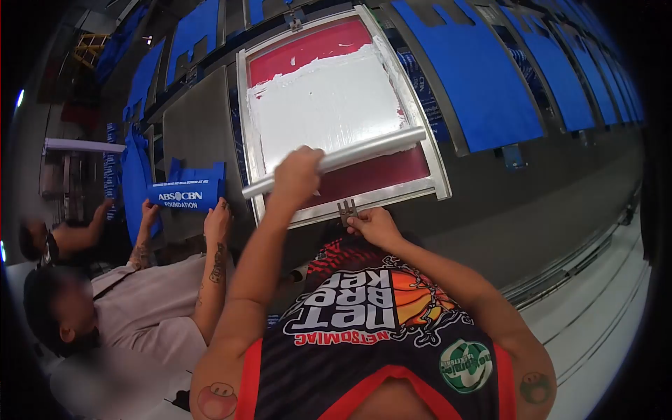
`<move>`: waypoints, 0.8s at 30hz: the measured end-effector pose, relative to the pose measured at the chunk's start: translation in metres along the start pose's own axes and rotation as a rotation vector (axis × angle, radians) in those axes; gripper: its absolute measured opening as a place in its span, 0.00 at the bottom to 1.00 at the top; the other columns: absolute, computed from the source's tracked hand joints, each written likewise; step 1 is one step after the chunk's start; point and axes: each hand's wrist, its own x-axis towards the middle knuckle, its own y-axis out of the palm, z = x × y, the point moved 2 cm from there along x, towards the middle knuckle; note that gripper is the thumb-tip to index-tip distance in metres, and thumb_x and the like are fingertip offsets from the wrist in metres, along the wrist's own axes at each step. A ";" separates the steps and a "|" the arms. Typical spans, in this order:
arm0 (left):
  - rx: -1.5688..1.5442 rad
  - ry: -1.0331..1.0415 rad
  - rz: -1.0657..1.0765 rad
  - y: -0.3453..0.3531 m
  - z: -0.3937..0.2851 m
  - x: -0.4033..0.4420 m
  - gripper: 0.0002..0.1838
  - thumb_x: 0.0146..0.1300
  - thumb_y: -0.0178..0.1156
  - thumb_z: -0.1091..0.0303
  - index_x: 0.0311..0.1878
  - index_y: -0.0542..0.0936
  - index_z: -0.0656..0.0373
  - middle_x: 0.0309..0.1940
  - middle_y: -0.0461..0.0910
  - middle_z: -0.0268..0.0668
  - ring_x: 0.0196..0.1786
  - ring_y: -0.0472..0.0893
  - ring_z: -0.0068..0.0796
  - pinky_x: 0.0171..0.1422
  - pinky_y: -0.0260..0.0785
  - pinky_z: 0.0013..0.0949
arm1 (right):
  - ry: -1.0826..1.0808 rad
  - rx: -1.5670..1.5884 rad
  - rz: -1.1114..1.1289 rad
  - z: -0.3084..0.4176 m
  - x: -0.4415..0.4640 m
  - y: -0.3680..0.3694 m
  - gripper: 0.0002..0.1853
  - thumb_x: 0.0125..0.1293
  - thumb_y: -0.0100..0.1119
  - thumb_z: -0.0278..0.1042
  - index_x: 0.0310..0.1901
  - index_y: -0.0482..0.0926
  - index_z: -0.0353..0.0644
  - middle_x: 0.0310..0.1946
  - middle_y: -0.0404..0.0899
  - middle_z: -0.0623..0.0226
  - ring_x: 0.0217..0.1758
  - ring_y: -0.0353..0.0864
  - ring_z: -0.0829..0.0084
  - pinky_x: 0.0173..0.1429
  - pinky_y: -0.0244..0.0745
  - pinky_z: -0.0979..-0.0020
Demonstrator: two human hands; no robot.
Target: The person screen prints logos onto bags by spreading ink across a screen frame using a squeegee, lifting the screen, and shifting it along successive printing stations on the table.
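Note:
My left hand [297,173] is wrapped around the middle of a long silver squeegee [367,150]. The squeegee lies at a slant across a screen printing frame [428,166] with pale metal sides. White ink [322,101] covers most of the mesh, with dark red mesh [378,173] showing at the far and near ends. At the frame's near edge, my right hand [374,227] has its fingers closed on a small metal clamp [346,211] with upright prongs. What lies under the screen is hidden.
On my left a co-worker [150,294] holds a blue printed fabric piece [185,194] in both hands. Another person [77,234] stands beyond. Blue fabric panels [469,77] lie on dark boards to the right. A dark table edge [560,259] runs along the right side.

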 end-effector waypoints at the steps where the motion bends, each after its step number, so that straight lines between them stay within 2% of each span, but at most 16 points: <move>1: 0.044 -0.054 0.077 -0.017 0.012 0.003 0.14 0.48 0.66 0.70 0.40 0.81 0.53 0.38 0.80 0.41 0.45 0.80 0.46 0.49 0.73 0.45 | -0.008 0.012 0.015 0.001 -0.002 0.000 0.14 0.64 0.60 0.41 0.36 0.86 0.38 0.27 0.86 0.64 0.29 0.85 0.74 0.39 0.77 0.71; 3: -0.022 -0.189 0.102 -0.038 0.058 -0.012 0.26 0.37 0.75 0.66 0.46 0.83 0.51 0.47 0.79 0.42 0.50 0.79 0.45 0.54 0.73 0.41 | -0.011 0.004 0.030 0.011 -0.005 -0.018 0.15 0.65 0.59 0.42 0.36 0.86 0.38 0.28 0.86 0.63 0.31 0.85 0.72 0.41 0.78 0.70; 4: 0.128 -0.184 0.015 -0.042 0.083 -0.029 0.29 0.33 0.77 0.65 0.46 0.84 0.51 0.52 0.77 0.42 0.54 0.77 0.46 0.57 0.72 0.41 | -0.023 -0.173 0.067 0.027 -0.015 -0.040 0.15 0.66 0.58 0.42 0.36 0.86 0.38 0.29 0.86 0.62 0.33 0.86 0.70 0.42 0.78 0.69; 5: 0.048 -0.346 0.067 -0.060 0.086 -0.037 0.30 0.32 0.78 0.64 0.47 0.84 0.50 0.55 0.76 0.44 0.57 0.75 0.49 0.60 0.70 0.44 | -0.026 -0.342 0.114 0.039 -0.025 -0.062 0.15 0.67 0.56 0.42 0.36 0.86 0.38 0.30 0.86 0.61 0.35 0.86 0.68 0.44 0.78 0.68; 6: 0.119 -0.349 -0.074 -0.049 0.112 -0.058 0.31 0.31 0.79 0.64 0.46 0.84 0.49 0.56 0.75 0.48 0.58 0.74 0.51 0.60 0.70 0.45 | 0.014 -0.299 -0.059 0.041 -0.031 -0.094 0.17 0.68 0.53 0.44 0.39 0.85 0.39 0.30 0.86 0.60 0.36 0.86 0.65 0.46 0.77 0.65; 7: 0.005 -0.334 -0.157 -0.034 0.130 -0.074 0.29 0.36 0.78 0.67 0.48 0.83 0.53 0.54 0.76 0.46 0.56 0.76 0.46 0.57 0.72 0.42 | -0.198 -0.182 -0.464 0.044 -0.035 -0.122 0.18 0.68 0.52 0.46 0.42 0.84 0.40 0.34 0.86 0.59 0.38 0.85 0.63 0.47 0.77 0.63; 8: -0.107 -0.317 -0.244 -0.018 0.143 -0.088 0.27 0.41 0.77 0.69 0.50 0.82 0.56 0.52 0.77 0.45 0.53 0.78 0.42 0.55 0.74 0.39 | -0.123 -0.281 -0.560 0.064 -0.037 -0.158 0.25 0.70 0.47 0.54 0.47 0.83 0.39 0.40 0.84 0.52 0.46 0.83 0.61 0.55 0.74 0.61; 9: -0.113 -0.330 -0.225 0.008 0.155 -0.105 0.27 0.41 0.77 0.69 0.50 0.82 0.56 0.52 0.77 0.45 0.53 0.78 0.42 0.55 0.74 0.39 | -0.009 -0.539 -0.741 0.052 -0.020 -0.182 0.29 0.71 0.43 0.57 0.49 0.81 0.37 0.44 0.82 0.49 0.51 0.81 0.61 0.58 0.71 0.61; 10: -0.687 -0.514 -0.305 0.034 0.173 -0.115 0.26 0.47 0.73 0.73 0.52 0.80 0.60 0.50 0.77 0.41 0.50 0.79 0.36 0.52 0.74 0.34 | 0.100 -0.797 -0.927 0.039 -0.004 -0.194 0.33 0.72 0.39 0.61 0.52 0.80 0.35 0.48 0.80 0.46 0.56 0.79 0.60 0.61 0.69 0.61; 11: -1.269 -0.661 -0.378 0.048 0.186 -0.105 0.24 0.53 0.69 0.76 0.55 0.78 0.64 0.48 0.78 0.37 0.47 0.80 0.29 0.48 0.74 0.29 | 0.135 -0.366 -0.679 0.030 0.011 -0.197 0.37 0.72 0.36 0.64 0.54 0.78 0.32 0.50 0.79 0.45 0.59 0.76 0.60 0.63 0.67 0.61; 12: -1.388 -0.763 -0.368 0.048 0.176 -0.100 0.25 0.59 0.60 0.82 0.61 0.72 0.70 0.46 0.78 0.33 0.43 0.78 0.22 0.46 0.73 0.23 | 0.148 0.052 -0.419 0.021 0.026 -0.197 0.42 0.72 0.33 0.68 0.56 0.76 0.30 0.52 0.78 0.44 0.61 0.74 0.59 0.64 0.65 0.62; 13: -1.350 -0.731 -0.358 0.042 0.169 -0.093 0.28 0.58 0.60 0.83 0.64 0.71 0.68 0.47 0.78 0.34 0.41 0.79 0.23 0.46 0.73 0.24 | 0.197 0.337 -0.388 -0.009 0.049 -0.191 0.43 0.72 0.32 0.69 0.57 0.75 0.29 0.55 0.77 0.47 0.61 0.74 0.59 0.63 0.66 0.62; 14: -1.356 -0.694 -0.316 0.042 0.173 -0.094 0.28 0.58 0.61 0.82 0.64 0.71 0.69 0.46 0.78 0.34 0.41 0.79 0.22 0.46 0.73 0.23 | 0.123 0.168 -0.453 -0.009 0.053 -0.187 0.41 0.71 0.35 0.68 0.55 0.77 0.29 0.51 0.80 0.47 0.58 0.77 0.60 0.62 0.67 0.62; 16: -1.363 -0.645 -0.321 0.039 0.174 -0.101 0.28 0.56 0.63 0.81 0.63 0.71 0.70 0.45 0.79 0.33 0.41 0.78 0.20 0.45 0.71 0.21 | 0.161 -0.076 -0.589 0.004 0.043 -0.183 0.40 0.71 0.39 0.67 0.51 0.79 0.29 0.46 0.82 0.47 0.54 0.79 0.61 0.58 0.69 0.62; 21: -1.283 -0.627 -0.322 -0.013 0.117 -0.075 0.31 0.53 0.65 0.81 0.63 0.72 0.71 0.45 0.80 0.32 0.41 0.77 0.18 0.45 0.70 0.20 | 0.180 0.135 -0.696 0.007 -0.003 -0.204 0.37 0.70 0.45 0.65 0.45 0.82 0.29 0.40 0.83 0.49 0.48 0.81 0.64 0.53 0.71 0.64; 24: -1.246 -0.582 -0.279 -0.006 0.049 -0.027 0.32 0.52 0.67 0.79 0.63 0.72 0.69 0.46 0.80 0.32 0.43 0.77 0.19 0.47 0.70 0.22 | 0.132 0.220 -0.718 0.001 -0.033 -0.273 0.36 0.71 0.46 0.63 0.43 0.82 0.28 0.35 0.83 0.54 0.41 0.79 0.69 0.48 0.71 0.66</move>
